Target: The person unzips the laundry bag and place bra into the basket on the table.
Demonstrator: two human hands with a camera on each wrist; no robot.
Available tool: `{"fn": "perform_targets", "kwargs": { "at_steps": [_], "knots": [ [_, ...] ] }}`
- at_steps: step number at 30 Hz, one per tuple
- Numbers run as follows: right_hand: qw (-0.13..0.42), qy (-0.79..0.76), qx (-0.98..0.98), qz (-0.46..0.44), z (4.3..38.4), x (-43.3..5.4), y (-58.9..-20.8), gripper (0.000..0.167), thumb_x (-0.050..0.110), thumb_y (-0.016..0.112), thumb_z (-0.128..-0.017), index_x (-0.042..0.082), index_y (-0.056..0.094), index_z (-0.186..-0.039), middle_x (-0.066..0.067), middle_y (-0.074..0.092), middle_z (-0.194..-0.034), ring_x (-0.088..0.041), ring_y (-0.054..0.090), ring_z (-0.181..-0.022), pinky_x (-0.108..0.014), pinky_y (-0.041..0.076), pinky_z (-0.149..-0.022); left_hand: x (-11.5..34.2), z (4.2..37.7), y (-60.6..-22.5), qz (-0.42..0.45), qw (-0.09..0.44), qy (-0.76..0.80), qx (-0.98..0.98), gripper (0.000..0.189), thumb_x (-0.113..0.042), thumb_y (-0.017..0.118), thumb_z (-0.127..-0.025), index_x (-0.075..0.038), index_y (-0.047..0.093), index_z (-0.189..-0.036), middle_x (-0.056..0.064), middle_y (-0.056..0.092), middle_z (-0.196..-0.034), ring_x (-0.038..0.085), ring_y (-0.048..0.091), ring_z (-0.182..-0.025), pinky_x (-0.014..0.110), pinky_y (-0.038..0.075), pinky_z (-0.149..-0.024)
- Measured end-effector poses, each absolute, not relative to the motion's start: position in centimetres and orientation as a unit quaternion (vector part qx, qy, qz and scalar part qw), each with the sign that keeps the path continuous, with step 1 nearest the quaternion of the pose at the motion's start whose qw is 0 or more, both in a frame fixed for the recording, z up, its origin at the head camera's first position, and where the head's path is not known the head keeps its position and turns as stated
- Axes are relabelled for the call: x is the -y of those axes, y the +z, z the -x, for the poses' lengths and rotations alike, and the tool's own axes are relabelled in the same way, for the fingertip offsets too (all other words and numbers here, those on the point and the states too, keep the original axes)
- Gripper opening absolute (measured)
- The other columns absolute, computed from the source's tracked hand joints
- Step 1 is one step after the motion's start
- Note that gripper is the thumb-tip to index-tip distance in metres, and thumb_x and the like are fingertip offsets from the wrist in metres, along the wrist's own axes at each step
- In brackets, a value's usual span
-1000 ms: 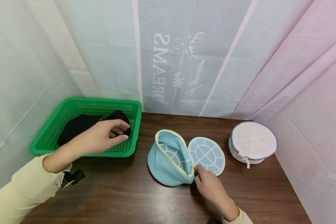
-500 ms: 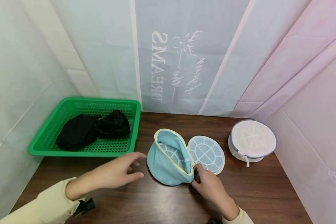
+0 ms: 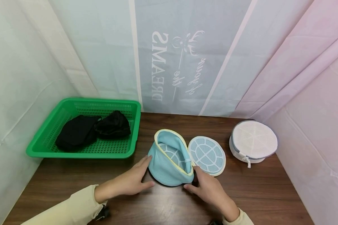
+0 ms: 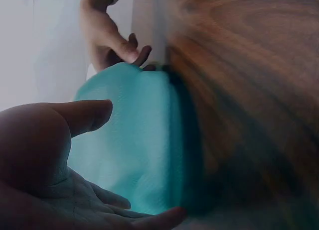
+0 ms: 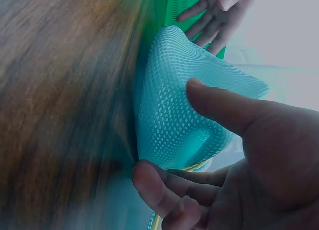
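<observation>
Head only, black bundles [image 3: 76, 132]: lying in green basket [image 3: 81, 155] beyond left fingers [image 3: 143, 164].
Left hand [image 3: 130, 182], right hand [image 3: 209, 187]: spreading fingers beside blue bag [image 3: 164, 172].

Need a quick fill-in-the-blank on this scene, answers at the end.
1. The blue mesh bag stands ____ the left hand and the right hand.
2. The trim around the bag's opening is pale ____.
3. The green basket holds ____ black items.
4. In the head view, the white pouch sits to the ____ of the round mesh disc.

Missing words: between; yellow; two; right.
</observation>
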State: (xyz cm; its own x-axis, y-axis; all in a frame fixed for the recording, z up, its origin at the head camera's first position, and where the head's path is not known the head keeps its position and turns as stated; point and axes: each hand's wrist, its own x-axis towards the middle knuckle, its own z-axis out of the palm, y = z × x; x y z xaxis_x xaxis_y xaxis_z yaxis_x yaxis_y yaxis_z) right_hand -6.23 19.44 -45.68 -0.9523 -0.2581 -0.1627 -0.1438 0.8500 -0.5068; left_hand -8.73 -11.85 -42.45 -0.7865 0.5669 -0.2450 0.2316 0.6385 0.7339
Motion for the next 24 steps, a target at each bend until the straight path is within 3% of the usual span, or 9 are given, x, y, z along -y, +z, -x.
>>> {"fn": "perform_targets", "kwargs": {
  "at_steps": [7,17,24],
  "knots": [
    [0.087,-0.261,-0.957,0.092,6.3,-18.9,-46.0,0.059,0.041,0.080,-0.088,0.009,0.056,-0.132,-0.005,0.069,-0.116,-0.022,0.068,-0.102,-0.044,0.055,-0.079,11.0,8.4,-43.7,-0.211,0.242,0.366,-0.874,0.092,-0.032,0.072,-0.096,0.009,0.018,-0.157,0.035,0.014,-0.161,0.046,0.019,-0.150,0.060,0.028,-0.116],
    [0.061,-0.315,-0.944,0.076,7.7,-18.8,-47.0,0.056,0.029,0.078,-0.092,0.007,0.054,-0.137,-0.009,0.065,-0.128,-0.027,0.064,-0.115,-0.048,0.053,-0.093,9.9,9.1,-45.0,-0.195,0.204,0.387,-0.878,0.089,-0.024,0.074,-0.095,0.005,0.019,-0.159,0.037,0.013,-0.161,0.049,0.019,-0.149,0.062,0.030,-0.115],
    [0.054,-0.326,-0.941,0.066,8.7,-18.2,-47.1,0.054,0.025,0.077,-0.093,0.003,0.052,-0.136,-0.013,0.065,-0.126,-0.029,0.064,-0.116,-0.049,0.052,-0.094,9.3,10.3,-45.6,-0.176,0.189,0.397,-0.881,0.090,-0.028,0.074,-0.095,0.005,0.020,-0.158,0.035,0.013,-0.162,0.049,0.019,-0.149,0.063,0.031,-0.114]
  ]
}}
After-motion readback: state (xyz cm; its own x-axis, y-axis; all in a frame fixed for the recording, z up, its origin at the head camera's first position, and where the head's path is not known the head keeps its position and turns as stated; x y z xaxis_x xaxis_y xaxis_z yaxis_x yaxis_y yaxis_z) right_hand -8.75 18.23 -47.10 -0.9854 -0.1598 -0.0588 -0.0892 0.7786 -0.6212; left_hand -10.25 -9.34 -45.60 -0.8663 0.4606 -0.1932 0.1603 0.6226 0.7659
